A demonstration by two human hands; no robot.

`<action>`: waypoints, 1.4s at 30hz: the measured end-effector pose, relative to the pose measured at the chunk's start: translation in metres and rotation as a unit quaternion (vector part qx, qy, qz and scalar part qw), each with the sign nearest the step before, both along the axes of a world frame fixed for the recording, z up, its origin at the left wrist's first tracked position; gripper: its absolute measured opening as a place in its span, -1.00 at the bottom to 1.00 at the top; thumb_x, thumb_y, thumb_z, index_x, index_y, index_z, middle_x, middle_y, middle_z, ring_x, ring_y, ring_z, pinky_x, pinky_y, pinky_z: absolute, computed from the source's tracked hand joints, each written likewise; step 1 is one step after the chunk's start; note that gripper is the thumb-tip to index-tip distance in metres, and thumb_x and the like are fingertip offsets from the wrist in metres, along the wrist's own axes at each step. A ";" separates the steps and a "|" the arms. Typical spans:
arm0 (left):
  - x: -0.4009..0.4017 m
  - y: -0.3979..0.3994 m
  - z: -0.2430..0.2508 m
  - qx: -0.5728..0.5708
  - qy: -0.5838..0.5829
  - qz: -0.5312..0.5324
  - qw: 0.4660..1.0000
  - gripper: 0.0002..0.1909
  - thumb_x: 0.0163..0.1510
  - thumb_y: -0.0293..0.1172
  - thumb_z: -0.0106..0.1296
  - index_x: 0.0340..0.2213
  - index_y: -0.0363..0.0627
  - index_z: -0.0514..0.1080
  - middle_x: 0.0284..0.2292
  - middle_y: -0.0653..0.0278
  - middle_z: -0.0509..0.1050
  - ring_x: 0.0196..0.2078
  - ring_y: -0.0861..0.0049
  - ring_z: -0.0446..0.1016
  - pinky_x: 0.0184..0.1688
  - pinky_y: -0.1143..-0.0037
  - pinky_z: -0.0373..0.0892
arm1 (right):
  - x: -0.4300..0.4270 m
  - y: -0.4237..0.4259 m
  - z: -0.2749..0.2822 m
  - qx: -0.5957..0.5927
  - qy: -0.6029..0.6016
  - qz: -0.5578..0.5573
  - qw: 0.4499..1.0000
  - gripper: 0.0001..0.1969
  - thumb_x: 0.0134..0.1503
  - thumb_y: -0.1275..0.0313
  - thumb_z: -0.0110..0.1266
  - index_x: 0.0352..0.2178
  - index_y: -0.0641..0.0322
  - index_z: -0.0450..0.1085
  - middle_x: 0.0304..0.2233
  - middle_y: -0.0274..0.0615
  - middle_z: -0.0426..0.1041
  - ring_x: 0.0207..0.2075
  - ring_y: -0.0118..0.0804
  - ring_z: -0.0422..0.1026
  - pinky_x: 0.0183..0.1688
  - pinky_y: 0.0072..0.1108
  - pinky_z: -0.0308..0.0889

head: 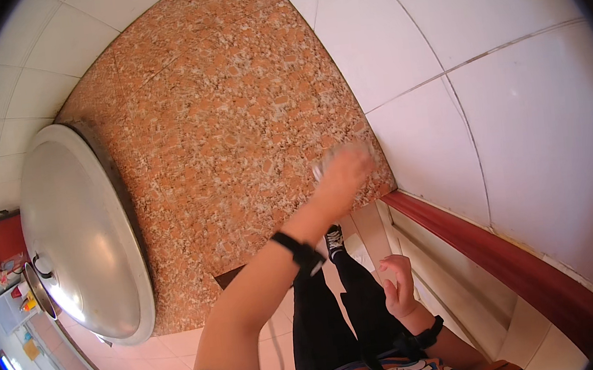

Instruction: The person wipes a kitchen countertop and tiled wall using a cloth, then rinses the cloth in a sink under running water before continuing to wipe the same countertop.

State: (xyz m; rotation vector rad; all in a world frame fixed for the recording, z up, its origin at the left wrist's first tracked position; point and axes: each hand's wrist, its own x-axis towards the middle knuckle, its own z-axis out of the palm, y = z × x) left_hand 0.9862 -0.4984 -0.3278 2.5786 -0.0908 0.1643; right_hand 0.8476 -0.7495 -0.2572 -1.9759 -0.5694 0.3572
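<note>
My left hand [346, 171] reaches across to the near right corner of the speckled orange-brown stone counter [235, 115]. It is blurred, and a pale, greyish thing [319, 170] shows under and beside its fingers, pressed to the counter top. Whether that is a cloth or a scouring pad I cannot tell. My right hand [400, 288] hangs in front of my body, below the counter's edge, with fingers loosely bent, thumb apart and nothing in it. Black bands circle both wrists.
A large domed metal lid [85, 234] with a knob handle covers the counter's left end. White tiled wall [402, 54] rises along the right and far sides. A dark red ledge [498, 250] runs at lower right. Beyond the lid are a red container [7, 242] and a pan [41, 290].
</note>
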 end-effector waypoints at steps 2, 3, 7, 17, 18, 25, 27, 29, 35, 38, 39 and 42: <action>-0.052 -0.028 -0.007 -0.063 -0.119 -0.115 0.984 -0.70 -0.07 -0.53 -0.13 -0.24 -0.14 0.40 -0.14 0.19 0.37 -0.05 0.26 0.30 0.00 0.31 0.23 | 0.001 -0.003 0.006 0.005 0.000 0.006 1.000 -0.71 0.12 0.33 -0.15 -0.21 0.32 0.28 -0.36 -0.12 0.32 -0.22 -0.09 0.26 -0.09 -0.40 0.16; -0.047 -0.019 0.000 -0.062 -0.121 -0.115 0.984 -0.70 -0.07 -0.53 -0.13 -0.24 -0.14 0.40 -0.14 0.19 0.37 -0.05 0.26 0.30 0.00 0.31 0.23 | 0.001 -0.005 0.005 0.006 0.000 0.010 1.000 -0.72 0.12 0.34 -0.15 -0.21 0.32 0.28 -0.35 -0.11 0.32 -0.22 -0.10 0.26 -0.09 -0.40 0.16; 0.015 0.091 0.012 -0.153 -0.041 0.070 0.985 -0.71 -0.03 -0.54 -0.17 -0.24 -0.15 0.41 -0.21 0.14 0.42 -0.12 0.29 0.36 -0.02 0.38 0.26 | -0.006 -0.013 0.003 0.014 0.006 0.020 1.000 -0.72 0.12 0.34 -0.15 -0.21 0.32 0.28 -0.35 -0.11 0.32 -0.22 -0.10 0.26 -0.09 -0.40 0.16; -0.008 0.015 -0.006 -0.022 -0.158 -0.042 0.986 -0.73 -0.05 -0.57 -0.17 -0.27 -0.13 0.42 -0.23 0.10 0.40 -0.06 0.17 0.33 0.04 0.37 0.22 | -0.008 -0.030 -0.004 0.007 0.034 -0.015 0.999 -0.72 0.12 0.35 -0.16 -0.21 0.34 0.27 -0.37 -0.10 0.30 -0.24 -0.13 0.27 -0.10 -0.43 0.16; 0.004 0.059 -0.017 -0.032 -0.070 0.036 0.996 -0.68 -0.13 -0.63 -0.10 -0.26 -0.14 0.41 -0.23 0.12 0.40 -0.04 0.24 0.32 0.08 0.38 0.21 | -0.014 -0.022 -0.001 0.021 0.048 -0.002 0.999 -0.72 0.12 0.35 -0.16 -0.21 0.34 0.27 -0.37 -0.10 0.30 -0.24 -0.13 0.26 -0.10 -0.43 0.16; 0.019 0.020 0.007 0.009 -0.009 0.096 0.995 -0.65 -0.20 -0.66 -0.08 -0.28 -0.17 0.42 -0.20 0.09 0.38 -0.12 0.25 0.35 -0.02 0.34 0.27 | -0.015 -0.032 -0.009 0.009 0.058 -0.029 0.998 -0.71 0.14 0.34 -0.18 -0.19 0.34 0.27 -0.36 -0.10 0.30 -0.25 -0.13 0.26 -0.11 -0.43 0.16; -0.034 -0.009 0.001 0.024 -0.032 -0.001 0.999 -0.57 -0.22 -0.64 -0.09 -0.20 -0.15 0.39 -0.12 0.13 0.34 -0.04 0.25 0.30 0.05 0.32 0.21 | -0.012 -0.026 -0.005 0.002 0.041 0.022 0.999 -0.66 0.17 0.27 -0.21 -0.16 0.35 0.22 -0.30 -0.10 0.25 -0.27 -0.23 0.25 -0.11 -0.47 0.15; -0.084 -0.004 0.009 -0.022 -0.078 -0.024 0.996 -0.53 -0.22 -0.63 -0.09 -0.16 -0.13 0.38 -0.08 0.15 0.32 0.01 0.26 0.26 0.08 0.31 0.17 | -0.011 -0.021 0.003 0.005 0.047 0.030 0.998 -0.66 0.17 0.28 -0.21 -0.16 0.36 0.22 -0.30 -0.09 0.25 -0.26 -0.21 0.25 -0.10 -0.46 0.14; -0.227 0.052 0.026 0.031 0.069 0.050 0.996 -0.50 -0.17 -0.66 -0.13 -0.10 -0.13 0.34 -0.04 0.17 0.29 0.05 0.22 0.22 0.09 0.30 0.15 | -0.011 -0.013 0.012 0.037 0.023 0.035 0.998 -0.72 0.14 0.34 -0.21 -0.20 0.34 0.25 -0.34 -0.11 0.30 -0.23 -0.12 0.26 -0.08 -0.41 0.14; -0.294 0.067 0.036 0.049 0.093 0.147 0.984 -0.54 -0.13 -0.68 -0.14 -0.12 -0.15 0.37 -0.05 0.13 0.30 0.02 0.16 0.23 0.04 0.29 0.19 | -0.014 -0.009 0.017 0.045 -0.002 0.048 0.998 -0.71 0.14 0.35 -0.22 -0.20 0.35 0.25 -0.35 -0.10 0.30 -0.24 -0.12 0.26 -0.09 -0.42 0.15; -0.301 0.068 0.039 0.050 0.094 0.154 0.982 -0.54 -0.13 -0.68 -0.14 -0.12 -0.15 0.37 -0.05 0.13 0.30 0.02 0.16 0.23 0.04 0.29 0.19 | -0.015 -0.008 0.015 0.045 -0.008 0.047 0.998 -0.71 0.14 0.34 -0.22 -0.20 0.35 0.25 -0.35 -0.10 0.30 -0.25 -0.13 0.26 -0.09 -0.43 0.15; -0.306 0.074 0.050 -0.013 0.067 0.303 0.951 -0.60 -0.09 -0.69 -0.11 -0.15 -0.18 0.39 -0.07 0.03 0.30 -0.03 0.06 0.25 -0.01 0.27 0.23 | -0.023 -0.009 0.012 0.046 -0.001 0.053 0.998 -0.70 0.14 0.33 -0.22 -0.20 0.35 0.25 -0.36 -0.10 0.30 -0.26 -0.14 0.26 -0.11 -0.43 0.15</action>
